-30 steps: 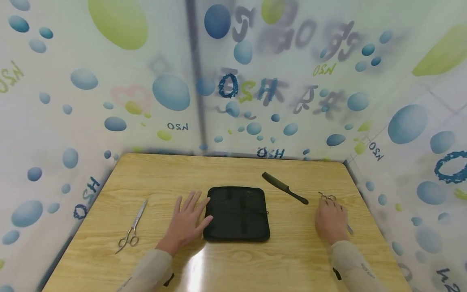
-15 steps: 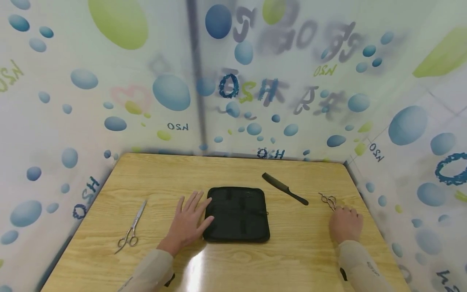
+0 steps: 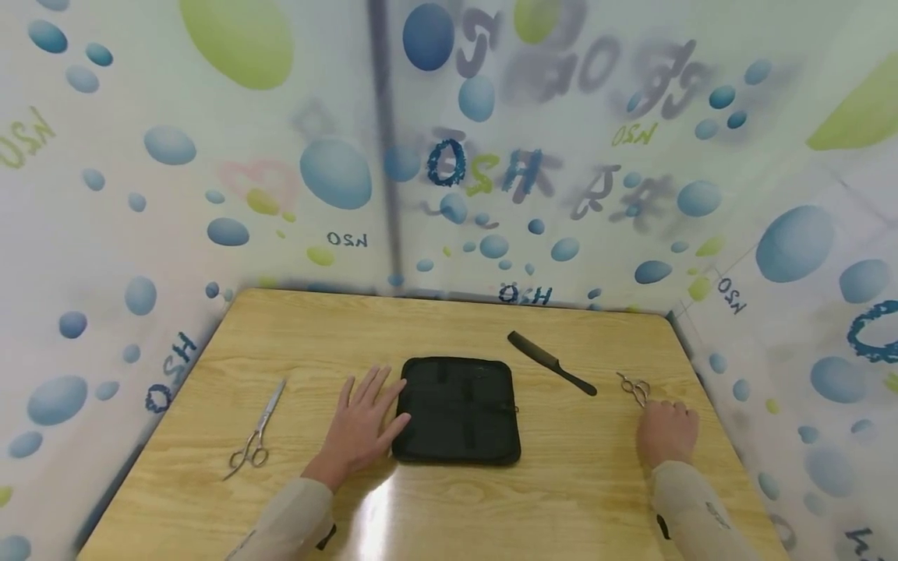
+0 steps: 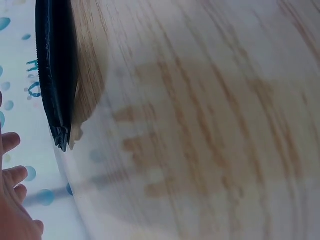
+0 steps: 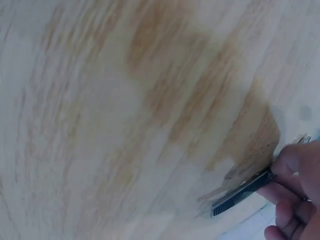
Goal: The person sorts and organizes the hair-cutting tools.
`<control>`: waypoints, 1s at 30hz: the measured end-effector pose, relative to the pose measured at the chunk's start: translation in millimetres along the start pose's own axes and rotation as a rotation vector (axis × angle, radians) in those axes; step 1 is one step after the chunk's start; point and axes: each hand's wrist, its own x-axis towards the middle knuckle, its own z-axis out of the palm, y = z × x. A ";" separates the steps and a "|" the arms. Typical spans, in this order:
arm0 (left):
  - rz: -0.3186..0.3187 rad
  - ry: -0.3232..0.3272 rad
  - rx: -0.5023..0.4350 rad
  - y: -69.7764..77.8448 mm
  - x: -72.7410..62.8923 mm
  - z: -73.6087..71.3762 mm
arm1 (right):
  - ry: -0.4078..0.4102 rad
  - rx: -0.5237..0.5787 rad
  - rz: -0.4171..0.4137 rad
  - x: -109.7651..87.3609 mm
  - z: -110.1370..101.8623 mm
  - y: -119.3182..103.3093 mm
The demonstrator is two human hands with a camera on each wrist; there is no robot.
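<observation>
My left hand [image 3: 362,421] lies with fingers spread at the left edge of a flat black zip case [image 3: 459,413]. The left wrist view shows its fingers [image 4: 14,174] just below the case's zipped edge [image 4: 56,65]. Farther right, my right hand [image 3: 669,433] has curled fingers on the table over the blades of a pair of scissors [image 3: 635,387]. Only the finger loops stick out beyond it; the blades are hidden, and I cannot tell whether the fingers grip them. The right wrist view shows the thumb [image 5: 287,159] overlapping the end of a black comb [image 5: 242,192].
The comb [image 3: 550,362] lies slantwise on the wooden table [image 3: 337,319], between case and right-hand scissors. Another pair of silver scissors [image 3: 259,432] lies at the left, tips pointing away. A patterned wall [image 3: 449,257] runs behind the table and along both sides.
My right hand has moved right and slightly back towards me, from over the scissors' loops to over their blades, uncovering the loops. The left hand and case have stayed put.
</observation>
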 end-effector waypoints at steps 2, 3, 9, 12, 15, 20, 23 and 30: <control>0.006 0.012 -0.005 0.1 -0.7 0.5 | 0.009 -0.005 -0.005 0.1 -0.9 0.5; 0.006 0.015 -0.005 -0.2 -1.1 1.0 | 0.015 -0.004 -0.007 -0.2 -1.1 0.9; -0.026 -0.029 0.005 -3.5 -2.8 4.1 | 0.053 0.014 -0.006 -2.5 -1.9 2.8; -0.030 -0.040 -0.005 -3.5 -2.6 4.4 | 0.057 0.022 -0.009 -2.9 -2.4 3.1; -0.029 -0.035 -0.015 -1.3 -2.5 2.9 | 0.038 0.029 -0.010 -2.6 -4.3 2.9; -0.012 -0.012 -0.005 0.2 -2.1 1.0 | 0.012 0.051 0.015 -2.2 -4.5 1.4; -0.007 -0.017 0.001 -1.3 -1.4 0.5 | 0.021 0.069 0.034 -3.7 -4.3 -3.0; 0.000 -0.004 -0.002 -3.4 -1.1 -0.4 | 0.071 0.105 0.015 0.8 -16.5 -19.2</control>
